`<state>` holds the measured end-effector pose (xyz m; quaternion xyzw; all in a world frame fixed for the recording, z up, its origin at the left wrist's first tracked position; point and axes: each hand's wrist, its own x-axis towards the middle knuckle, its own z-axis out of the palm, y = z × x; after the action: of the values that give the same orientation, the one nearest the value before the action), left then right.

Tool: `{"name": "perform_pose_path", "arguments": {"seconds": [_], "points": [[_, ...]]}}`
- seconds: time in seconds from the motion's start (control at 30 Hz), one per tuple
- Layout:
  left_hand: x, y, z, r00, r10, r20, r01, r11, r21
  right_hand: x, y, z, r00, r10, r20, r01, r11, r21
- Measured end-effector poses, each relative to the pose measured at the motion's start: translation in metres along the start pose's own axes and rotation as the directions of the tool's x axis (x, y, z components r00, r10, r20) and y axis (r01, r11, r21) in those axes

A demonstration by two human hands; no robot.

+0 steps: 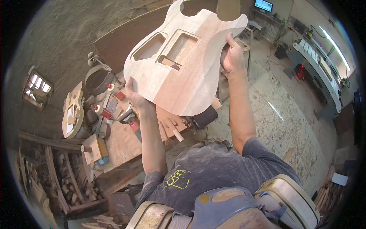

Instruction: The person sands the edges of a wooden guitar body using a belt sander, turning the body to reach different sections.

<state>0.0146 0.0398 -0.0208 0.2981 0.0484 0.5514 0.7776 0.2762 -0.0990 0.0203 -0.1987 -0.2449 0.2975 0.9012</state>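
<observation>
I hold an unfinished wooden guitar body in pale and pinkish wood, raised above the workbench, with two horns at the top and two routed cavities in its face. My left hand is closed on its lower left edge, thumb along the edge. My right hand grips the right edge just below the horn, thumb showing. Beneath, on the workbench, are red-labelled glue bottles, a red and black tool and a wooden dowel.
Another guitar body and a lamp stand at the left. Scrap wood is piled lower left. The floor spreads to the right, littered with shavings, with a cable near a long machine. A monitor is at the back.
</observation>
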Motion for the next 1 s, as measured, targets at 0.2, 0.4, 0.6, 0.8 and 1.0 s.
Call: {"name": "perform_pose_path", "arguments": {"seconds": [0.2,0.4,0.6,0.8,1.0], "points": [[0.035,-0.008,-0.045,0.973,-0.044,0.227,0.097,0.969,-0.228,-0.016,0.006,0.013,0.991,0.063,0.120,-0.061,0.998,-0.020],[0.054,-0.016,-0.096,0.968,-0.239,0.071,0.248,0.952,-0.181,-0.022,0.017,0.057,0.951,0.134,0.279,-0.050,0.956,-0.288],[0.021,-0.042,-0.067,0.932,-0.316,-0.177,0.308,0.949,-0.072,0.029,0.039,0.117,0.892,0.342,0.294,-0.193,0.878,-0.438],[0.000,-0.029,-0.048,0.897,-0.440,0.027,0.412,0.814,-0.410,0.072,0.094,0.163,0.763,0.393,0.513,-0.349,0.919,-0.185],[-0.018,-0.033,-0.027,0.845,-0.532,-0.047,0.455,0.764,-0.457,0.141,0.155,0.155,0.789,0.391,0.474,-0.122,0.856,-0.502]]}}
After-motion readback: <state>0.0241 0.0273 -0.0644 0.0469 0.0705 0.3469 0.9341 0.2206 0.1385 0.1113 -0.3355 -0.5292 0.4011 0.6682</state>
